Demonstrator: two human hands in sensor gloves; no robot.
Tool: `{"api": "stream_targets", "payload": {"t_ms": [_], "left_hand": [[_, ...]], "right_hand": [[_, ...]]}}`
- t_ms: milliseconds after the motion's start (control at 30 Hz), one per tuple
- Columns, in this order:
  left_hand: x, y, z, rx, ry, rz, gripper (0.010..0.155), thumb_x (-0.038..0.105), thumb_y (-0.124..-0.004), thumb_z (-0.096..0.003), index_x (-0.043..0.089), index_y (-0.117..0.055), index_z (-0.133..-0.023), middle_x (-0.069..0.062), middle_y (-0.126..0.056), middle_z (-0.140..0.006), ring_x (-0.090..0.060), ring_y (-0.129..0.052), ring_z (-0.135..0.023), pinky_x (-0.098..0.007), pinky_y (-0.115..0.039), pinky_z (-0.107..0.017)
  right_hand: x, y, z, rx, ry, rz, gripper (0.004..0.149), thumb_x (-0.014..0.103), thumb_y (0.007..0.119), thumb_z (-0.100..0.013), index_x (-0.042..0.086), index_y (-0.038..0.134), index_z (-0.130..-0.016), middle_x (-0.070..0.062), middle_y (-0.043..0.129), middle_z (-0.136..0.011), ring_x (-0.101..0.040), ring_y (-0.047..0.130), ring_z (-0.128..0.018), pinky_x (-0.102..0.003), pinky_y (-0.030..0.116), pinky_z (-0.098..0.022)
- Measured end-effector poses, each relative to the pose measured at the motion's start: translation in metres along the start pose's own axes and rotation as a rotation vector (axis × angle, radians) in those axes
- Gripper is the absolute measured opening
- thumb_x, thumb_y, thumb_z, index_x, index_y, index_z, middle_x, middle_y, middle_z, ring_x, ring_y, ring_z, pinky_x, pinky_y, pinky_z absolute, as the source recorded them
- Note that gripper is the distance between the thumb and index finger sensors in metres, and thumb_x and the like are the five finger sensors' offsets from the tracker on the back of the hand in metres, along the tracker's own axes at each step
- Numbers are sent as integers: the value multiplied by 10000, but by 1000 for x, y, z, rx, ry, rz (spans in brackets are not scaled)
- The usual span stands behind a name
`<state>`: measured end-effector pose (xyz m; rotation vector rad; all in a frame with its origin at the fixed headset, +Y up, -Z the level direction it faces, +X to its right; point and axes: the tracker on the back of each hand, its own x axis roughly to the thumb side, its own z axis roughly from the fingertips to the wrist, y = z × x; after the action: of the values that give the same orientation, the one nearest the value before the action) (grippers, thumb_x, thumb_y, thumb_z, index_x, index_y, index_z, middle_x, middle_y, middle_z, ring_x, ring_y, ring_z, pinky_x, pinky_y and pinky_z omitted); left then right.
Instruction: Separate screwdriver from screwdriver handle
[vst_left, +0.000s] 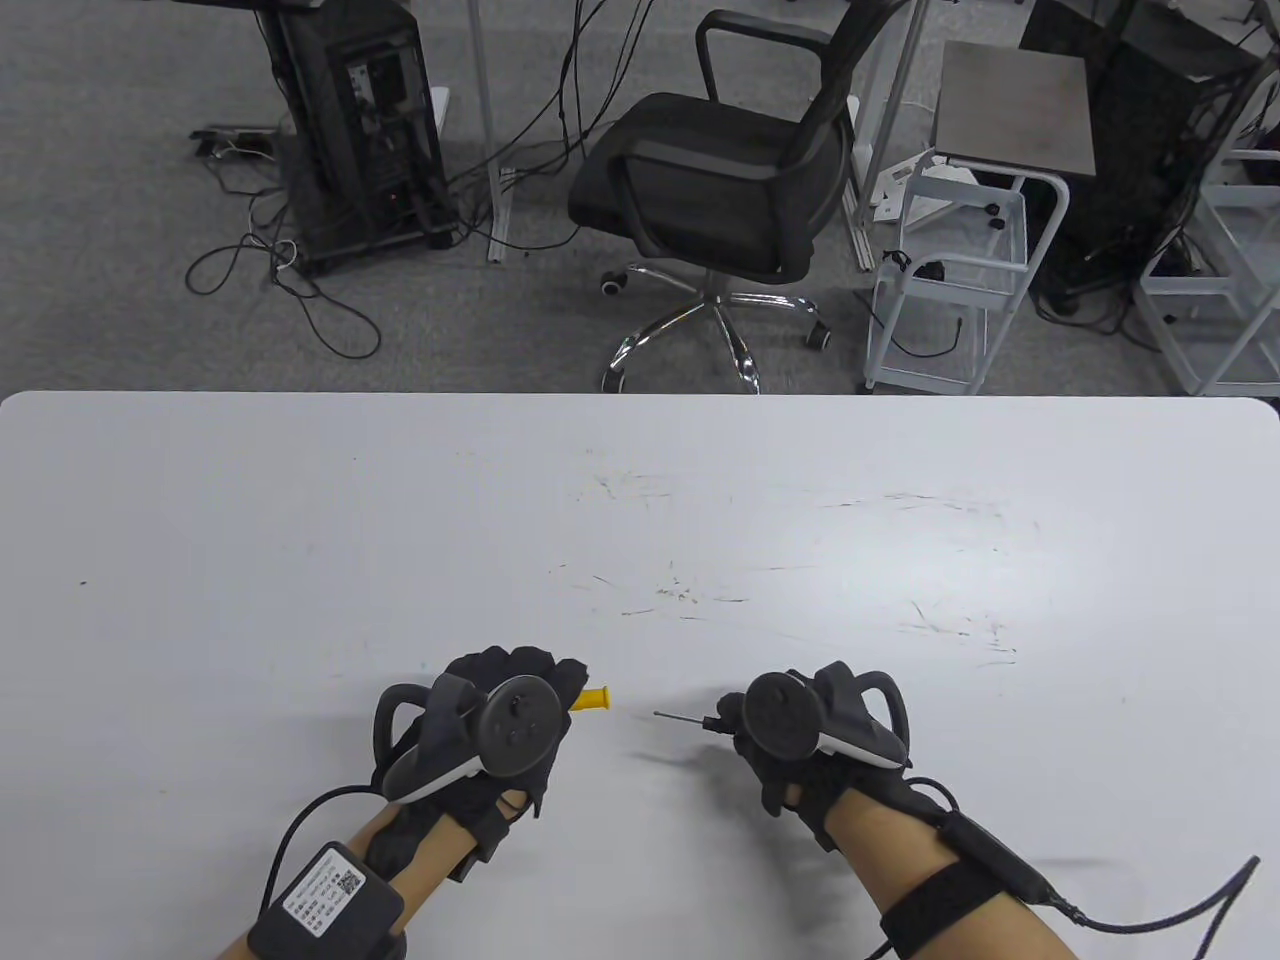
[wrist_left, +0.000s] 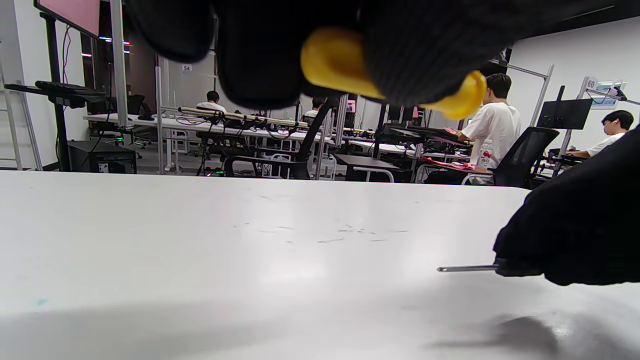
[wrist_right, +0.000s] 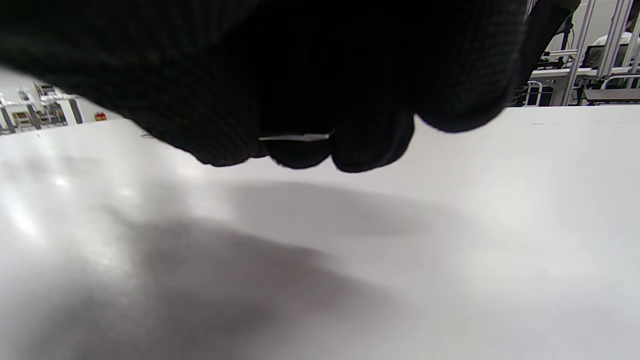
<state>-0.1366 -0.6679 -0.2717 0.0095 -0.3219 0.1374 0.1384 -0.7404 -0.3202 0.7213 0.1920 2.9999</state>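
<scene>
My left hand (vst_left: 520, 690) grips a yellow screwdriver handle (vst_left: 592, 699), whose end sticks out to the right of my fingers. In the left wrist view the handle (wrist_left: 345, 65) sits among my gloved fingers at the top. My right hand (vst_left: 770, 720) holds a thin metal screwdriver shaft (vst_left: 680, 717), whose tip points left toward the handle. A gap of bare table lies between the shaft tip and the handle. The shaft also shows in the left wrist view (wrist_left: 467, 268) and as a sliver in the right wrist view (wrist_right: 295, 137). Both hands hover low over the white table (vst_left: 640, 520).
The table's far edge (vst_left: 640, 396) runs across the middle of the table view. Beyond it stand a black office chair (vst_left: 720, 190), a white cart (vst_left: 960, 270) and a computer tower (vst_left: 360, 120) with cables on the floor.
</scene>
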Motion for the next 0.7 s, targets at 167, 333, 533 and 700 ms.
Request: {"api": "stream_targets", "payload": {"t_ms": [167, 333, 533, 700], "left_hand": [[0, 0, 0, -7, 4, -2, 537, 375, -821, -459, 331, -726, -985, 2, -726, -964, -316, -842, -772, -564, -622, -716], [0, 0, 0, -6, 5, -4, 537, 376, -822, -459, 331, -726, -985, 2, -727, -963, -315, -842, -773, -564, -622, -717], [-1, 0, -1, -14, 11, -6, 539, 378, -822, -459, 327, -722, -987, 4, -725, -964, -315, -841, -775, -565, -619, -718], [-1, 1, -1, -17, 15, -7, 540, 380, -823, -459, 325, -721, -987, 2, -726, -964, -316, -841, -775, -566, -616, -719]], "right_hand": [[0, 6, -1, 18, 26, 67, 445, 339, 917, -517, 176, 841, -923, -33, 875, -787, -344, 928, -623, -505, 806, -490], [-1, 13, -3, 45, 42, 122, 445, 344, 916, -518, 179, 840, -924, -32, 875, -788, -344, 928, -628, -505, 801, -492], [0, 17, -3, 46, 49, 159, 449, 350, 914, -521, 183, 834, -929, -28, 871, -796, -351, 922, -637, -505, 792, -494], [2, 18, -3, 37, 51, 187, 459, 367, 918, -520, 191, 826, -934, -23, 859, -808, -358, 908, -655, -510, 778, -502]]}}
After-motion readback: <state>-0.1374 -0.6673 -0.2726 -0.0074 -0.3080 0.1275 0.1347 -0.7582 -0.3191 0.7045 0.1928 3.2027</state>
